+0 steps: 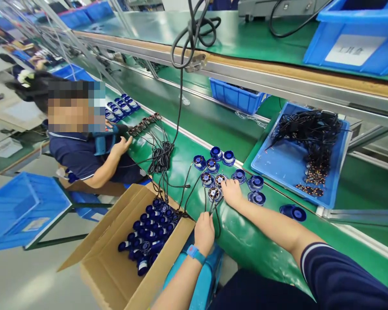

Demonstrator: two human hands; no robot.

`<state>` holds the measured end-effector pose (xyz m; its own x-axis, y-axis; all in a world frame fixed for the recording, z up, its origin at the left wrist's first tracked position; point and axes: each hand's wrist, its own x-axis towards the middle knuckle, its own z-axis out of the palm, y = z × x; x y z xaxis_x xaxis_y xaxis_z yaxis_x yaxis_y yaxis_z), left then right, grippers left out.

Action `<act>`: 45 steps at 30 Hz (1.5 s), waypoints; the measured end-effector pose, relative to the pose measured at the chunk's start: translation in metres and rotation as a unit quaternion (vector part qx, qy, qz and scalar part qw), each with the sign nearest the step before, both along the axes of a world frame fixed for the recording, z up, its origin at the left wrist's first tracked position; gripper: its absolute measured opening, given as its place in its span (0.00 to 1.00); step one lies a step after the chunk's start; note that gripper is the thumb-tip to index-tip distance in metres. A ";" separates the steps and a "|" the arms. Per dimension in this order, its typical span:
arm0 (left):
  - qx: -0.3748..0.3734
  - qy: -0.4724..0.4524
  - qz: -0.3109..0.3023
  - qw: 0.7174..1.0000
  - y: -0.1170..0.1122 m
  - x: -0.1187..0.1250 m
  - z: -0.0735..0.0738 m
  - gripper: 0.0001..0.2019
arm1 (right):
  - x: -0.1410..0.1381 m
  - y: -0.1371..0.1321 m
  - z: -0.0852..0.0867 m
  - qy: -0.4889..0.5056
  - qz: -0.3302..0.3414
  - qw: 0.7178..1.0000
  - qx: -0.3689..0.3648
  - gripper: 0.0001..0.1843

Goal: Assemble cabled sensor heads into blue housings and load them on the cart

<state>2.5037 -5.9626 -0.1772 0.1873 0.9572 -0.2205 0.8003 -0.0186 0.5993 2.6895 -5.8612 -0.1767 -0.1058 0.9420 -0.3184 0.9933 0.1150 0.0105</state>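
A worker's left hand (204,232), a blue wristband (196,254) just below it, grips thin black cables (212,207) at the edge of a green workbench (242,226). The right hand (232,193) rests its fingertips on a round blue housing (220,179) with a copper-toned coil inside (whether it grasps or merely presses, one cannot tell). That housing sits on the bench among similar blue housings (255,183). Near the left hand, an open cardboard carton (105,269) holds rows of blue parts (150,232); beyond, a co-worker (73,157) holds a blue power tool (101,145).
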 end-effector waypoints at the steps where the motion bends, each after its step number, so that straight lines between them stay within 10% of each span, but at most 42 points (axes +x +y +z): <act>1: 0.002 -0.012 -0.003 1.000 0.001 0.001 0.003 0.14 | 0.001 0.001 -0.001 0.003 0.000 1.000 -0.003 0.19; 6: -0.038 -0.124 0.013 0.991 0.013 0.014 0.033 0.11 | 0.000 0.006 0.005 -0.009 -0.014 1.000 -0.005 0.19; 10: -0.240 -0.345 0.112 0.900 0.012 0.025 0.061 0.16 | -0.001 0.004 0.016 -0.021 -0.020 1.000 -0.010 0.18; 13: -0.347 -0.396 0.140 0.839 -0.006 0.026 0.060 0.22 | 0.003 -0.009 0.021 -0.020 -0.034 0.999 -0.017 0.16; 16: -0.369 -0.384 0.126 0.837 -0.031 0.017 0.044 0.18 | 0.007 -0.032 0.023 -0.016 -0.060 0.998 -0.017 0.16; 20: -0.301 -0.329 0.082 0.891 -0.039 -0.016 0.019 0.10 | 0.011 -0.073 0.026 -0.007 -0.090 0.996 -0.011 0.15; 25: -0.051 -0.190 -0.044 0.979 0.042 -0.054 -0.008 0.24 | 0.020 -0.132 0.021 0.026 -0.072 0.997 0.029 0.10; 30: 0.196 0.052 -0.306 0.930 0.134 -0.044 -0.043 0.38 | 0.034 -0.163 0.015 0.067 -0.032 0.990 0.120 0.08; 35: 0.205 0.070 -0.336 0.917 0.140 -0.026 -0.064 0.33 | 0.044 -0.166 0.015 0.084 -0.005 0.983 0.164 0.09; 45: 0.134 0.040 -0.330 0.934 0.128 -0.034 -0.048 0.39 | 0.050 -0.164 0.029 0.066 0.003 0.992 0.106 0.11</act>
<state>2.4694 -5.8342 -0.2255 0.7487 0.6623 -0.0290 0.6042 -0.6637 0.4409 2.7392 -6.0249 -0.1472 -0.1381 0.9858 -0.0959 0.9871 0.1291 -0.0948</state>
